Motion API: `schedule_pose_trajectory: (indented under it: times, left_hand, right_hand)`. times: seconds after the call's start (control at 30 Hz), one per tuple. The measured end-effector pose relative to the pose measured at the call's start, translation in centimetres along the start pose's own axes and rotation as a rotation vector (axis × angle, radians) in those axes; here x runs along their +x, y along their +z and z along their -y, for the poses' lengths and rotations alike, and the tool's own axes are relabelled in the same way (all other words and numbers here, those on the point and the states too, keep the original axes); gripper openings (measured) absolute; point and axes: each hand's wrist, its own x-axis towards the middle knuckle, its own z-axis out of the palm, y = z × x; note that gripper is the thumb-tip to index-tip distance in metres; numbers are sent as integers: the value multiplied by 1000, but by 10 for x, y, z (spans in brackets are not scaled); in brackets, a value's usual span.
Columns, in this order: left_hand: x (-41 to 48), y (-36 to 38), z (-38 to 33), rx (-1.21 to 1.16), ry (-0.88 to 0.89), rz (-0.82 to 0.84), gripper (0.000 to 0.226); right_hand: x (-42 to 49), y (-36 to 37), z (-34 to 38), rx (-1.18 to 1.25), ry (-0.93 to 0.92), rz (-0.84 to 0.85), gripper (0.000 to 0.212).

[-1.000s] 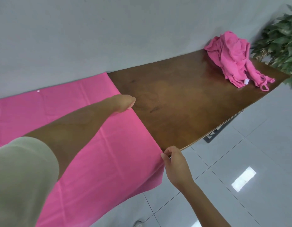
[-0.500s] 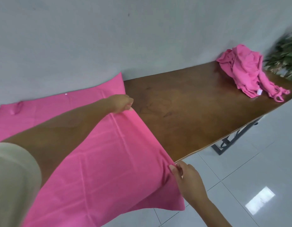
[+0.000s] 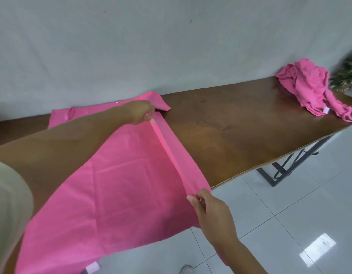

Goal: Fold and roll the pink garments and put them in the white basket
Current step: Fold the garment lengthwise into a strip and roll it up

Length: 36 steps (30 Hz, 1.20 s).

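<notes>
A bright pink garment [image 3: 119, 184] lies spread flat over the left part of a long wooden table [image 3: 240, 131]. Its near side hangs past the table's front edge towards the tiled floor [image 3: 289, 224]. The cloth is thin and smooth, crossed by faint pressed crease lines that split it into rectangles. A small white dot sits near its far edge (too small to tell what it is), and the far right corner lies loose, with its tip on the wood.

Along the garment's right side a narrow strip is lifted into a straight, raised ridge running from the far side of the table to the near one. The left hand [image 3: 140, 113], reaching across on a bare arm below a pale cream sleeve [image 3: 9, 204], pinches the far end of this ridge with its fingers curled in. The right hand [image 3: 210, 210] pinches the near end at the table's front edge, thumb against the fingers, with the cloth gathered between them.

Well apart, at the right end of the table against the grey wall [image 3: 171, 46], a heap of pink garments [image 3: 307, 89] lies crumpled, straps trailing and a white label [image 3: 326, 110] showing at its near edge. A blurred green plant [image 3: 347, 76] stands just beside the heap. The table's dark metal frame [image 3: 286, 165] shows beneath its right part.
</notes>
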Motion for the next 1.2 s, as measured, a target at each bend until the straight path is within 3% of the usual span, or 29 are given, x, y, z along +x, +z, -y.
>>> schedule_pose_trajectory:
  times: [0.23,0.43,0.8,1.1,1.2]
  left_hand:
    - [-76,-22,45,3,-24,-16,23]
    - [-128,-41,79,-2,-5,-58,17]
    - [-220,-63,135,-5,-62,-94,25]
    - [-287,-36,167,-7,-191,-50,20]
    - [-312,-18,170,-1,-237,-11,15]
  right_hand:
    - [-38,45,74,14,-33,29,31]
    - [-70,77,137,35,-79,45,28]
    - [-102,112,227,66,-265,149,17]
    - [-120,153,243,-33,-385,433,14]
    - [-125,165,235,-64,-414,518,22]
